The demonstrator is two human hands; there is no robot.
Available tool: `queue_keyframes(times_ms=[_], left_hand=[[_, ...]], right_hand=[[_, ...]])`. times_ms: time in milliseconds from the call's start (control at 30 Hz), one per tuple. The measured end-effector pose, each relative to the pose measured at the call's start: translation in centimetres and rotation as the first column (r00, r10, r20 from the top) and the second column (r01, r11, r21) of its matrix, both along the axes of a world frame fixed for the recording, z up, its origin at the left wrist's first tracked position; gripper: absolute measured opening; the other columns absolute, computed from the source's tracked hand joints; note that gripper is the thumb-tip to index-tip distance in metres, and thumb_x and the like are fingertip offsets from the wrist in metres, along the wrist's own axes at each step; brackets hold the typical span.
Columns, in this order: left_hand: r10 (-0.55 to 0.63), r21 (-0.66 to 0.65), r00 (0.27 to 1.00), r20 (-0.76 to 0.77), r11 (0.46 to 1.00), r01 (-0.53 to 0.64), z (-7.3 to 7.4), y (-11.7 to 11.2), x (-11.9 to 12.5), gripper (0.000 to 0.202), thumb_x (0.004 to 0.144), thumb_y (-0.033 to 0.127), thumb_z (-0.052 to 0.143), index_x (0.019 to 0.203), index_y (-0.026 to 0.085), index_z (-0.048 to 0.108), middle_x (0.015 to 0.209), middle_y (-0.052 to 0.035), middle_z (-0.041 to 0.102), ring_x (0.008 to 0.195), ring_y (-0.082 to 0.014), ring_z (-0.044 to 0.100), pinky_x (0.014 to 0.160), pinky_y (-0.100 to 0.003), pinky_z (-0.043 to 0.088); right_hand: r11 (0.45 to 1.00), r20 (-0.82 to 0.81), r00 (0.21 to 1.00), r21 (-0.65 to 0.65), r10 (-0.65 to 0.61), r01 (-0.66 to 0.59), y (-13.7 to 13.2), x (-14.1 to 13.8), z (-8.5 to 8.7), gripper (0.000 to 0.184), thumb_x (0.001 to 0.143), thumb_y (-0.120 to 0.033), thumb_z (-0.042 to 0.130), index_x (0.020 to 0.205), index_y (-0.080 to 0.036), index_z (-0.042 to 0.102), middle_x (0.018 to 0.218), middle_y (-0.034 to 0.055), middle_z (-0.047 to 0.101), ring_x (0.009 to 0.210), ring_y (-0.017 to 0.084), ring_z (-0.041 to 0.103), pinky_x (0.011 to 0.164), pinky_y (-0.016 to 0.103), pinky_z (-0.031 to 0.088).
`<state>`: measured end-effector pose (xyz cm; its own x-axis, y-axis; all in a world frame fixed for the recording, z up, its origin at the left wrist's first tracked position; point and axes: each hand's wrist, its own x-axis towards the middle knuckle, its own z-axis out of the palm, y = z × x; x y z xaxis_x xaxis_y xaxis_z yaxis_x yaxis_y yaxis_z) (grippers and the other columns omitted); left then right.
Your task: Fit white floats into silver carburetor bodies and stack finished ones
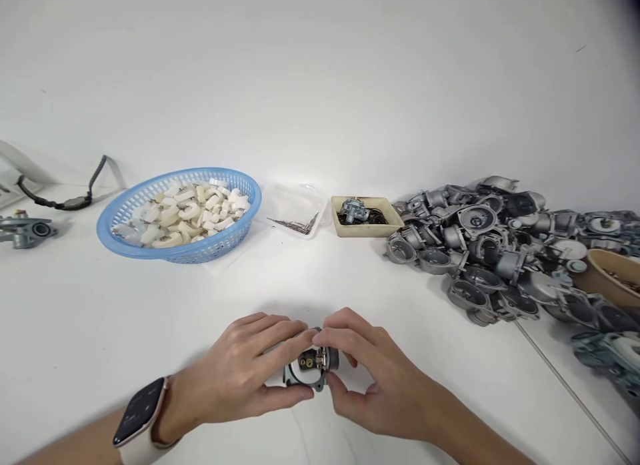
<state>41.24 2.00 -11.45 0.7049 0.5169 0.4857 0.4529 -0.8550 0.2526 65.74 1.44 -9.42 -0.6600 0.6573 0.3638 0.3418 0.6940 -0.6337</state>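
A small grey metal carburetor body point(311, 366) sits between both my hands near the front of the white table point(320, 278). My left hand point(245, 371), with a smartwatch point(140, 411) on its wrist, wraps its fingers round the part's left side. My right hand point(370, 375) pinches the part's top and right side with thumb and fingertips. The part's round open face with a brass piece inside points toward me.
A blue basket point(125, 235) of white plastic pieces stands at the back left. A clear tray point(287, 198) with thin pins and a beige tray point(393, 225) with black rings stand mid-back. A heap of metal castings point(490, 251) fills the right. A lone casting point(25, 230) lies far left.
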Motion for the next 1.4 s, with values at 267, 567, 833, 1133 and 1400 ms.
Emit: queue_keyframes(times_ms=[267,567,833,1133,1400], left_hand=[[-0.005,0.003,1.000,0.010,1.000,0.005,0.13,0.03,-0.03,0.050,0.093,0.041,0.067,0.133,0.014,0.053,0.114,-0.0115,0.071,0.098,-0.0240,0.071,0.082,-0.036,0.059],[-0.006,-0.014,1.000,0.008,1.000,0.006,-0.07,0.06,-0.07,0.050,0.092,0.041,0.069,0.132,0.014,0.054,0.114,-0.0124,0.071,0.098,-0.0243,0.071,0.083,-0.036,0.059],[0.004,0.002,1.000,0.020,1.000,-0.004,0.14,0.05,0.09,0.049,0.092,0.040,0.069,0.131,0.014,0.054,0.114,-0.0122,0.071,0.099,-0.0245,0.071,0.082,-0.035,0.059],[0.000,-0.015,1.000,0.010,1.000,0.000,-0.05,0.07,-0.01,0.050,0.094,0.042,0.067,0.133,0.015,0.053,0.116,-0.0123,0.071,0.102,-0.0247,0.070,0.083,-0.035,0.058],[-0.007,-0.022,1.000,0.010,1.000,0.007,0.01,-0.06,-0.03,0.050,0.094,0.041,0.068,0.133,0.015,0.052,0.116,-0.0116,0.071,0.102,-0.0236,0.069,0.083,-0.035,0.057]], right_hand=[[0.999,0.012,0.999,0.026,-0.047,0.047,-0.13,0.05,-0.16,0.053,0.081,-0.004,0.052,0.128,-0.026,0.049,0.108,0.0043,0.054,0.075,0.009,0.052,0.062,0.021,0.046],[1.000,0.010,1.000,-0.008,-0.012,0.012,0.04,0.00,0.02,0.052,0.079,-0.003,0.053,0.126,-0.025,0.050,0.107,0.0035,0.055,0.080,0.009,0.052,0.061,0.019,0.045],[1.000,0.008,1.000,0.002,0.000,0.000,-0.08,0.06,0.04,0.052,0.080,-0.005,0.053,0.128,-0.025,0.048,0.106,0.0034,0.056,0.079,0.010,0.053,0.062,0.020,0.046],[1.000,0.017,1.000,0.014,0.023,-0.023,0.05,0.04,0.17,0.050,0.081,-0.005,0.054,0.127,-0.023,0.048,0.105,0.0037,0.058,0.081,0.011,0.055,0.064,0.021,0.047],[1.000,0.015,1.000,-0.001,0.010,-0.010,-0.04,0.07,0.17,0.051,0.080,-0.005,0.055,0.127,-0.024,0.049,0.105,0.0031,0.059,0.081,0.011,0.054,0.063,0.021,0.045]])
